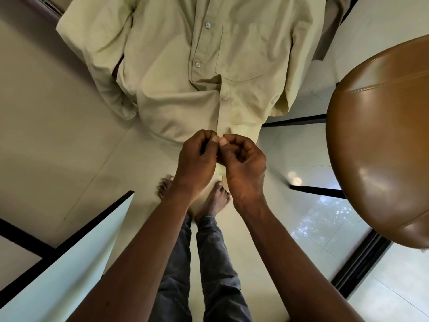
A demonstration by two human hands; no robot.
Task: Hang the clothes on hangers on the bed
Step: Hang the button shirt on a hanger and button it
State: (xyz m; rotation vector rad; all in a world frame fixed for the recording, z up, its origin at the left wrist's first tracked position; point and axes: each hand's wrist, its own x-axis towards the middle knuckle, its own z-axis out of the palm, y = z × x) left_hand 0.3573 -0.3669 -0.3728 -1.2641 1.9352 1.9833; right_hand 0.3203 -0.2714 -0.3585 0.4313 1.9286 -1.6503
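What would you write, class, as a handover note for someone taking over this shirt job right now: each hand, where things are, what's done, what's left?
Hands: the left hand and the right hand both pinch the front edge of the shirt near its hem.
Things: the shirt hangs in front of the person, beside a brown chair; hanger and bed are out of view.
Done: the shirt seems hung; the upper buttons look fastened.
Left: finish the bottom button, then any remaining clothes.

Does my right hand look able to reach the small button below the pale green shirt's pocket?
Likely yes: nothing covers that small button, though the right hand pinches the pale green shirt below.
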